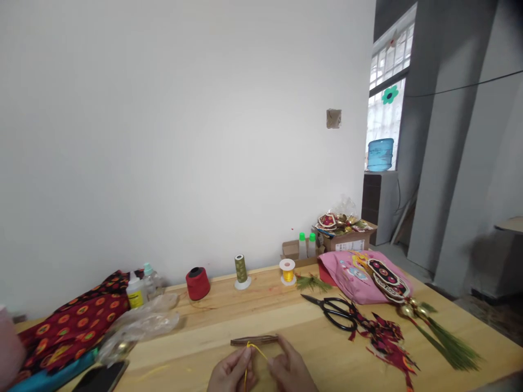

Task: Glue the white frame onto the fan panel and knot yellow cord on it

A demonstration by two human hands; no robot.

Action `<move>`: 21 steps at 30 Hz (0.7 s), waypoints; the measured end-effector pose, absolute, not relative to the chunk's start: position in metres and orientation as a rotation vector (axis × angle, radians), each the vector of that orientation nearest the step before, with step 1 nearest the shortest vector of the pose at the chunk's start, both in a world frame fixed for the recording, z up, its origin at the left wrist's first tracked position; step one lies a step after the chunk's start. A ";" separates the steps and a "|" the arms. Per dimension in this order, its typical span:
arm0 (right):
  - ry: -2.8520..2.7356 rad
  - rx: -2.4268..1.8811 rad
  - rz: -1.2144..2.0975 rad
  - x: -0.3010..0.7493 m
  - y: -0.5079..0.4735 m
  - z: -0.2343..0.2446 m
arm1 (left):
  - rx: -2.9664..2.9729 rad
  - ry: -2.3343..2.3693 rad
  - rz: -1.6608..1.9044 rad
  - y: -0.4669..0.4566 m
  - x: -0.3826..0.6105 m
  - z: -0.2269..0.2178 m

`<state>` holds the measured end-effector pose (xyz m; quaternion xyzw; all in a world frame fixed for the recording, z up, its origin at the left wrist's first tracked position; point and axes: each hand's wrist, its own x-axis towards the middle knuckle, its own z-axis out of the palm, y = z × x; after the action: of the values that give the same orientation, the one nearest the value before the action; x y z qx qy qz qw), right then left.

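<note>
At the table's near edge, my left hand (pixel 232 371) is closed, thumb and fingers pinching a yellow cord (pixel 258 351). One end of the cord hangs down below that pinch. The cord loops about the middle of a thin dark brown strip (pixel 261 340), which lies crosswise just beyond my fingers. My right hand (pixel 292 369) also grips the cord between thumb and fingers, while its index finger reaches up to the strip's right end. What the strip is made of, I cannot tell.
Black scissors (pixel 337 313) and dark red fabric scraps (pixel 386 337) lie right. Along the back stand a red thread cone (pixel 198 283), a green spool (pixel 241 269) and a yellow spool (pixel 287 271). Left are patterned cloth (pixel 81 321), a glue bottle (pixel 136 292) and a phone (pixel 101 377).
</note>
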<state>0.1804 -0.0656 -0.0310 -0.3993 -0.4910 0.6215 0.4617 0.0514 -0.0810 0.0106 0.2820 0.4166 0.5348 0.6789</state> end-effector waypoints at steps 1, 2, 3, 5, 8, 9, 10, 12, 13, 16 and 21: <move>-1.252 -1.050 1.436 0.185 -0.065 -0.029 | 0.618 0.959 1.210 -0.080 0.050 0.009; -1.305 -1.108 1.348 0.191 -0.065 -0.026 | 0.608 0.982 1.215 -0.080 0.048 0.007; -1.371 -1.165 1.267 0.196 -0.066 -0.022 | 0.605 1.005 1.213 -0.079 0.047 0.004; -1.521 -1.292 1.109 0.208 -0.068 -0.013 | 0.625 1.045 1.209 -0.079 0.046 -0.001; -1.681 -1.430 0.936 0.221 -0.073 -0.005 | 0.691 1.097 1.187 -0.079 0.045 -0.008; -1.701 -1.446 0.921 0.224 -0.074 -0.005 | 0.704 1.119 1.173 -0.078 0.045 -0.009; -1.707 -1.447 0.930 0.226 -0.075 -0.005 | 0.708 1.137 1.159 -0.078 0.045 -0.011; -1.684 -1.411 1.013 0.229 -0.076 -0.007 | 0.698 1.159 1.145 -0.076 0.045 -0.011; -1.657 -1.380 1.077 0.231 -0.075 -0.007 | 0.698 1.161 1.146 -0.075 0.044 -0.011; -1.524 -1.294 1.252 0.241 -0.075 -0.003 | 0.737 1.192 1.082 -0.072 0.040 -0.008; -1.390 -1.253 1.349 0.276 -0.079 0.013 | 0.835 1.350 0.957 -0.068 0.039 -0.010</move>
<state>0.2760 -0.0790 0.0130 -0.4965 -0.5509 0.5345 0.4053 0.0390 -0.0679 -0.0104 0.3602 0.5824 0.4129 0.6004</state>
